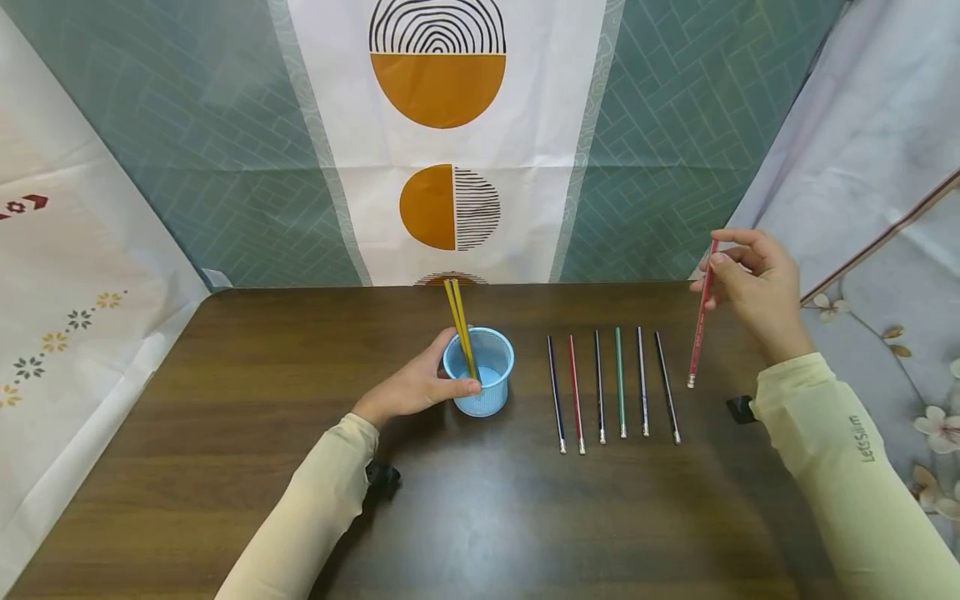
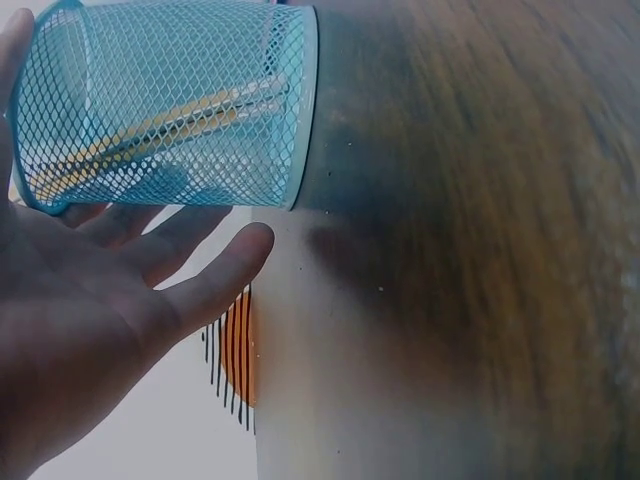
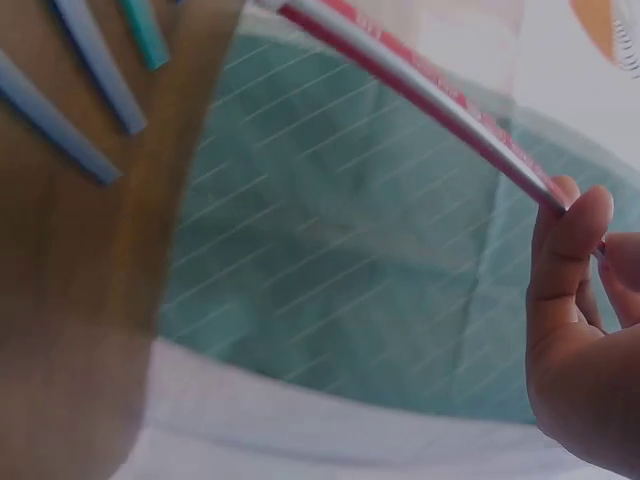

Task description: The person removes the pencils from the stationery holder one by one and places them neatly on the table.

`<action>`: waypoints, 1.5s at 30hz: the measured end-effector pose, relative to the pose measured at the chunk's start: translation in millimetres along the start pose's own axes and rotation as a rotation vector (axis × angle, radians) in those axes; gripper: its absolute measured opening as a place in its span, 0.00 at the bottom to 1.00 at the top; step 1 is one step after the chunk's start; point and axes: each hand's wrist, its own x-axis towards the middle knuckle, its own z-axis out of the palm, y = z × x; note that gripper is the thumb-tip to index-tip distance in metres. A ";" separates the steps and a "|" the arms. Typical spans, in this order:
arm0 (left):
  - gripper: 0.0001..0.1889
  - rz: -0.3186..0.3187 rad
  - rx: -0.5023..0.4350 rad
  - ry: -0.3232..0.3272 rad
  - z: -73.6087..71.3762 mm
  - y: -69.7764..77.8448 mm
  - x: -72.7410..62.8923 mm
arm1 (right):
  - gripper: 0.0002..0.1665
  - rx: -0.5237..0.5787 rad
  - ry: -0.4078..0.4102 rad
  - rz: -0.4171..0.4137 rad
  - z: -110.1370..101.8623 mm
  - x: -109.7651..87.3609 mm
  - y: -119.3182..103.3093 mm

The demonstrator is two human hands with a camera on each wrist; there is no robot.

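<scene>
My left hand [image 1: 412, 385] holds a light blue mesh pencil cup [image 1: 482, 405], its thumb at the near rim and the other fingers along the side. Two yellow pencils [image 1: 458, 321] stand inside the cup, leaning left; the left wrist view shows their lower ends through the mesh [image 2: 190, 110]. At the right, my right hand [image 1: 757, 287] pinches a red pencil [image 1: 700, 337] near its upper end, above the table. That pencil slants, eraser end down. Between the hands lies a row of several pencils, among them a red one [image 1: 576, 392] and a green one [image 1: 620, 383].
The brown wooden table [image 1: 247, 400] ends at a patterned cloth backdrop [image 1: 247, 167]. White cloth [image 1: 885, 250] hangs along the right side, and another light cloth [image 1: 67, 275] along the left. A small black device [image 1: 740, 409] sits by the right wrist.
</scene>
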 end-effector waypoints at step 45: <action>0.43 -0.013 -0.027 -0.023 -1.3 1.4 2.4 | 0.24 -0.853 -0.368 0.620 -58.6 1.8 96.4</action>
